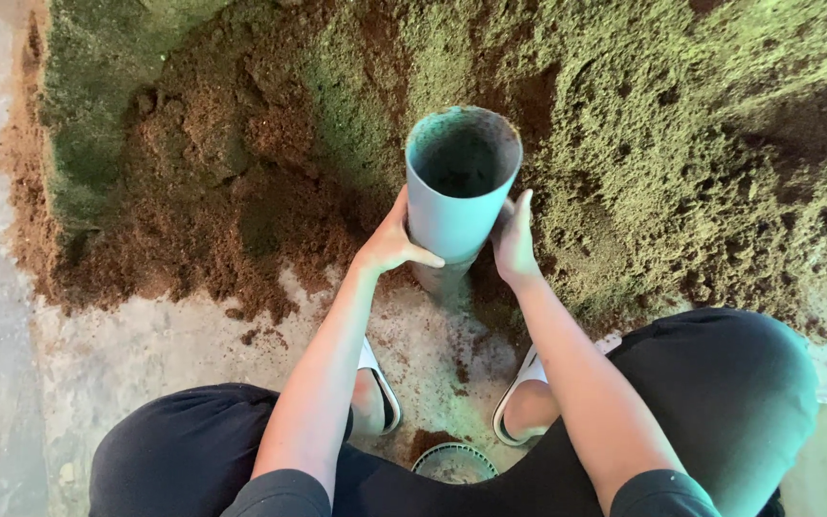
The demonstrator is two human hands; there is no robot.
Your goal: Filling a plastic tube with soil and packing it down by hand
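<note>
We note soft, even, greenish daylight; faint shadows below the hands point(452, 244); sharp focus, slight edge distortion.

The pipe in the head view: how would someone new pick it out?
Find the big soil pile of brown and greenish crumbly matter across the floor. At its near edge the pipe stands upright between the left hand and right hand. It alone is smooth, pale grey-blue, with an open round mouth.

the floor point(98, 354) is grey and rough, seen at the left and bottom of the frame. a big pile of brown and green soil point(624, 153) lies on it, across the top. small crumbs point(260, 335) lie near the middle. a round thing point(454, 464), maybe a strainer, sits at the bottom.
</note>
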